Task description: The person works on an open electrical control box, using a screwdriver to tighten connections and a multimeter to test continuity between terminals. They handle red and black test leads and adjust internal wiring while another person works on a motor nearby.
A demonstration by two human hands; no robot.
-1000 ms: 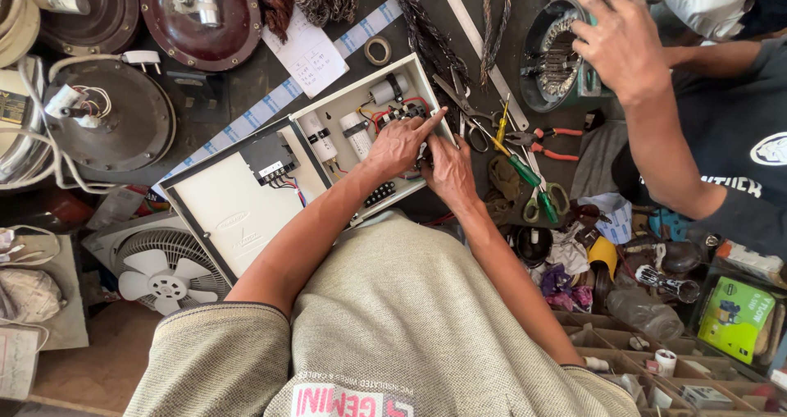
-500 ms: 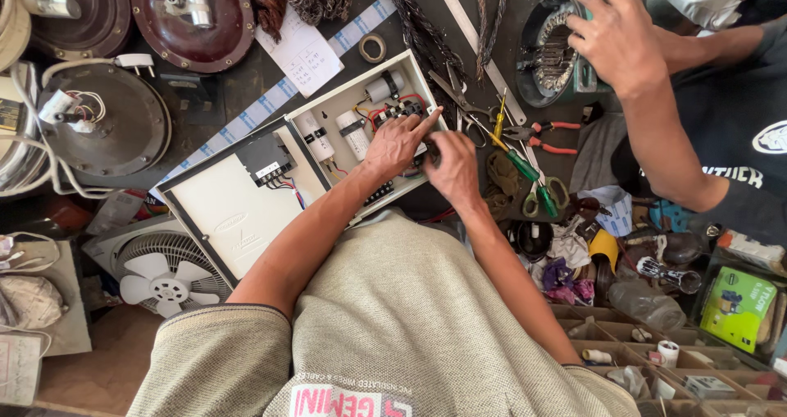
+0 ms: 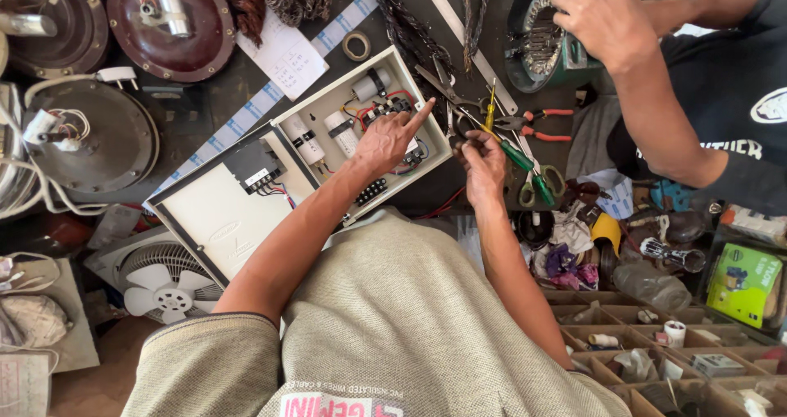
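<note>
An open cream control box lies on the bench with capacitors, red wiring and a black terminal block inside; its lid is swung out to the lower left. My left hand rests inside the box, index finger stretched toward its right rim, holding nothing. My right hand is just right of the box, over a pile of tools. Its fingers are curled around a slim screwdriver with a yellow shaft. Pliers and green-handled scissors lie beside it.
Another person at the upper right has a hand on a green motor stator. Fan motor covers lie at the left, and a white fan sits below the lid. Compartment trays of small parts are at the lower right.
My right hand has left the box's right edge and moved out to the tools. My left hand has gone from working in the box to pointing with its index finger.
</note>
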